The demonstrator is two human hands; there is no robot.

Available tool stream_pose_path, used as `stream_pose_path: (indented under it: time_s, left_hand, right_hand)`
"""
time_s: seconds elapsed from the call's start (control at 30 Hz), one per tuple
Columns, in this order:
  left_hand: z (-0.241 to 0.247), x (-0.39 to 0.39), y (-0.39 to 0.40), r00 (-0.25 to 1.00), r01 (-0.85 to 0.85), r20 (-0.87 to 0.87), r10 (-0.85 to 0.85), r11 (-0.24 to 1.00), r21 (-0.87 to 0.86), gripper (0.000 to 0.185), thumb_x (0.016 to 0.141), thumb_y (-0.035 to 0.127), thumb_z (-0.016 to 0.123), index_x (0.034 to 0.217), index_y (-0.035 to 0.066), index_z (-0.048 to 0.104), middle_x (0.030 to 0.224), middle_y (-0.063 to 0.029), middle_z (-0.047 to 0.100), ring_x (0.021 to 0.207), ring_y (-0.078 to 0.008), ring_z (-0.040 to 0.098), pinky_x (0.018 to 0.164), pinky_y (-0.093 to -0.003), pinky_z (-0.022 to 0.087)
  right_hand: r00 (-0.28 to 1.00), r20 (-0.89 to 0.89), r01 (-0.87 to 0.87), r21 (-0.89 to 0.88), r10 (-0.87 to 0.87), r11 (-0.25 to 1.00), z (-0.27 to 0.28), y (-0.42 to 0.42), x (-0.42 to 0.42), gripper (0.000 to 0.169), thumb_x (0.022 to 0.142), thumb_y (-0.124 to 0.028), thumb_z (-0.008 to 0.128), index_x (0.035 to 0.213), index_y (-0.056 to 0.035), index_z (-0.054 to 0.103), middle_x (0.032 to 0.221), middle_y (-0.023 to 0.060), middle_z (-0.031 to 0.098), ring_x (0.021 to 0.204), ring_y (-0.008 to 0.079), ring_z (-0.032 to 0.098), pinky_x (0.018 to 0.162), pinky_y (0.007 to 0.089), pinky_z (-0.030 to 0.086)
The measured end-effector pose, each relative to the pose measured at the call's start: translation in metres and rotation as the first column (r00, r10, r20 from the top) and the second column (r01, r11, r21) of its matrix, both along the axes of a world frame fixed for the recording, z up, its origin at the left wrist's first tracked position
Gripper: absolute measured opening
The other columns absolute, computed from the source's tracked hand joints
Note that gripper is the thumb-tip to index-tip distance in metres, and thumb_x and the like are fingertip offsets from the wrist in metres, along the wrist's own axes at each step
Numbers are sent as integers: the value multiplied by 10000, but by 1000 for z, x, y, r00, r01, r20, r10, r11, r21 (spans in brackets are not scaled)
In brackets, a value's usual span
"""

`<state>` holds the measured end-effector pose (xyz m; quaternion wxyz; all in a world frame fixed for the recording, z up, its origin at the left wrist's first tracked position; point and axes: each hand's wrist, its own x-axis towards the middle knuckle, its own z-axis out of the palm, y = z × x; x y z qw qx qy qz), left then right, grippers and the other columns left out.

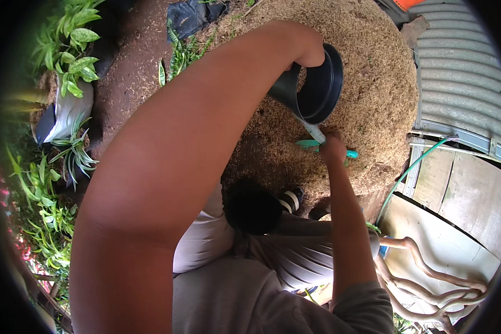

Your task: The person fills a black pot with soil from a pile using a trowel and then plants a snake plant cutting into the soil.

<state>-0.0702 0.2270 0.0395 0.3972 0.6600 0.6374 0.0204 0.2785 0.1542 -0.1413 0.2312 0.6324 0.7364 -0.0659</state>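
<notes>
My left hand (309,50) reaches across from the left and grips the upper rim of a black plastic plant pot (319,89). The pot is tilted, and part of its dark inside shows. Below it is my right hand (333,148), closed in a fist around a teal hand tool (308,143), which shows on both sides of the fist. A whitish, narrow object (315,131) runs from under the pot to the right fist; what it is cannot be told. Behind both hands lies a large heap of tan husk-like material (375,83).
Potted green plants (81,62) line the left side. Black plastic sheeting (188,18) lies at the top. Corrugated metal (459,75), pale boards (463,183) and a green hose (413,165) are at the right. Twisted branches (434,288) stand at lower right. A striped sandal (290,201) is below.
</notes>
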Motion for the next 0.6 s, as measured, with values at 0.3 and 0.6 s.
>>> stream_pose_path:
  time_s: [0.3,0.6]
  left_hand:
    - [-4,-2,10,1000,-4,30,4,1000,-10,474,869,77,452,1327,-24,516,1033,-238,688,829,-317,733,677,-410,604]
    - [21,-19,-1,1000,2,14,-2,1000,10,522,874,99,462,1383,-14,478,1098,-230,676,851,-293,729,737,-420,599]
  right_hand:
    - [961,-228,-200,-188,155,961,13,24,13,345,819,-225,708,1144,-117,670,1058,157,684,974,340,678,841,454,549]
    - [905,-306,244,-195,-295,950,-12,-50,-98,598,854,-356,695,1339,-95,462,1062,228,654,968,391,667,778,525,540]
